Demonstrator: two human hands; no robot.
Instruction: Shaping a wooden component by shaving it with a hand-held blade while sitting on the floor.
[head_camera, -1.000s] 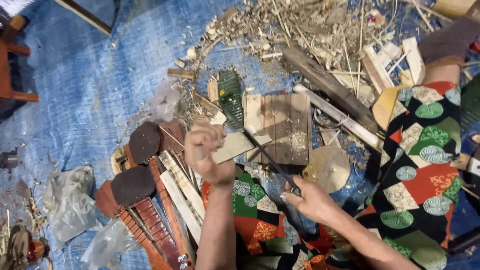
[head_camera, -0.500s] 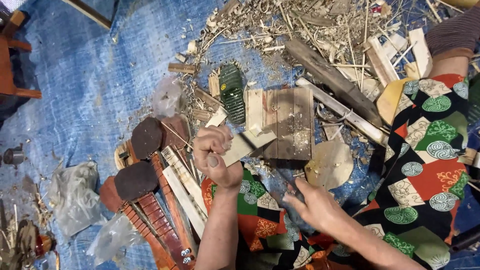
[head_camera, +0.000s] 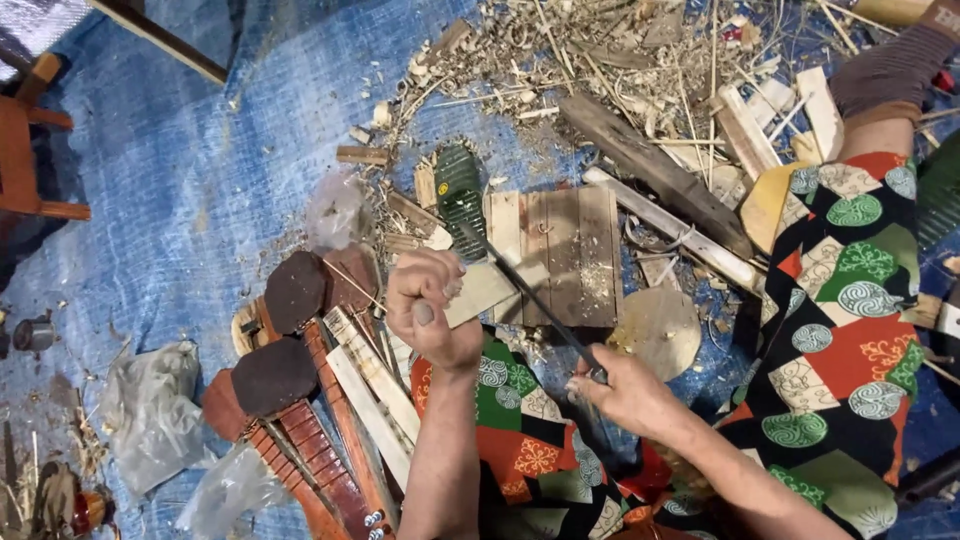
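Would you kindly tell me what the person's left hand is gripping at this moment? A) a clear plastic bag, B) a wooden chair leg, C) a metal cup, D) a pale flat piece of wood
D: the left hand is closed around a pale flat piece of wood, while the right hand holds a long dark blade laid across it.
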